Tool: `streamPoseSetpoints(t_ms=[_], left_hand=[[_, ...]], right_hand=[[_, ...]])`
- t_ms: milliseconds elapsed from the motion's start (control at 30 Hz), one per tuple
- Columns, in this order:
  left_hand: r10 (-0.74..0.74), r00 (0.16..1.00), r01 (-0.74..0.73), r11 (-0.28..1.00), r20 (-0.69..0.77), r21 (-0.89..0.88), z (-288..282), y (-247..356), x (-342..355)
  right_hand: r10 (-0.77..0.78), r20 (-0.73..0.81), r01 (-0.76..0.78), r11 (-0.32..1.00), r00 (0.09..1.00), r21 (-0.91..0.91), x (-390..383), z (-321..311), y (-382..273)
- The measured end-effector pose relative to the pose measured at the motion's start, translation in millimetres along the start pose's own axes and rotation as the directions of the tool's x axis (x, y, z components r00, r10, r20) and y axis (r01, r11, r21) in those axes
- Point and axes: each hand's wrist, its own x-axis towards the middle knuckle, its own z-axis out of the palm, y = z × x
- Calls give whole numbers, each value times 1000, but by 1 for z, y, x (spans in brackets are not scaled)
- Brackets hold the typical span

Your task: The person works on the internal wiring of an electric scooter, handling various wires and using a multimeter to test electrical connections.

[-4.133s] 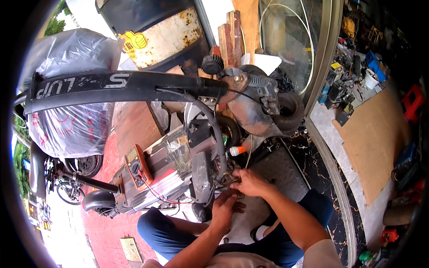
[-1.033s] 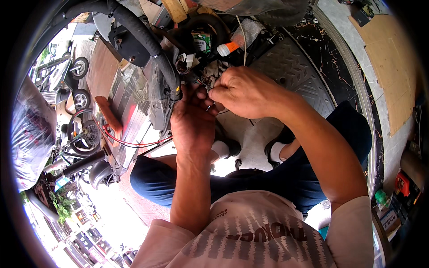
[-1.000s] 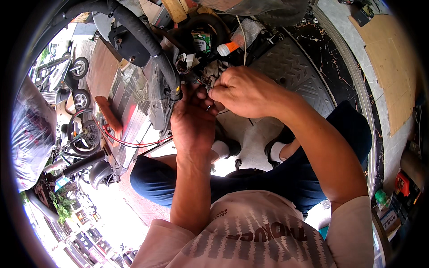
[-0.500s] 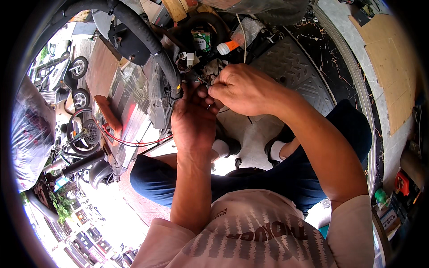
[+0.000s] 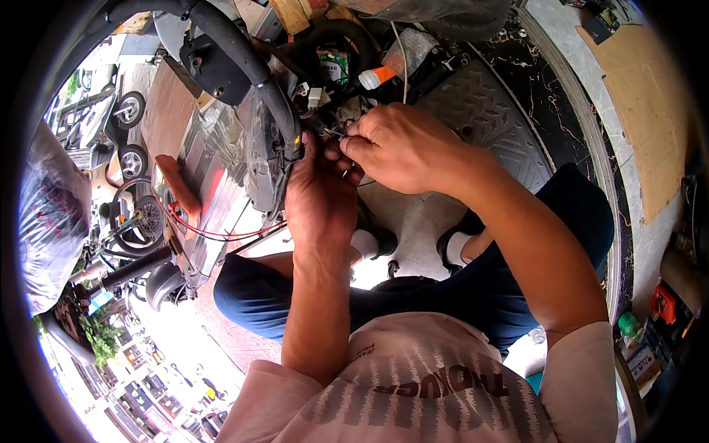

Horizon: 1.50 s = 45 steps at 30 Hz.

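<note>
Thin wires [image 5: 336, 135] sit just above the middle of the frame, pinched between both hands right up against the black scooter frame [image 5: 269, 111]. Left hand [image 5: 321, 196] has its fingers curled tight on them from below, right hand [image 5: 399, 148] nips them with thumb and fingertips from the right. Orange-capped tube [image 5: 377, 76] lies just above, grey ribbed footboard [image 5: 491, 122] upper right.

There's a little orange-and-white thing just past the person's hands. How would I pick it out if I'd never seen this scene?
Start at the grey ribbed floor mat beyond the two hands. At its near-left corner, just above the right hand, a small tube lies on its side. Its bright orange body and white cap stand out against the dark hoses and wiring around it.
</note>
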Motion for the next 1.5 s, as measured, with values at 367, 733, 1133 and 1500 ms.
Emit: streamPoseSetpoints(t_ms=[367, 733, 1133, 1500], left_hand=[[14, 994, -13, 1000, -104, 5, 2, -3, 4], [30, 999, -29, 998, -23, 55, -6, -7, 2], [-147, 985, 93, 892, 91, 443, -27, -30, -52], [-127, 984, 51, 871, 125, 489, -32, -44, -57]], right_hand=[[-98, -80, 86, 987, 992, -138, 0, 4, -2], [-141, 5, 141, 989, 990, -46, 8, 0, 4], [12, 57, -14, 999, 998, 51, 14, 1, 4], [2, -139, -23, 989, 990, -148, 4, -1, 0]])
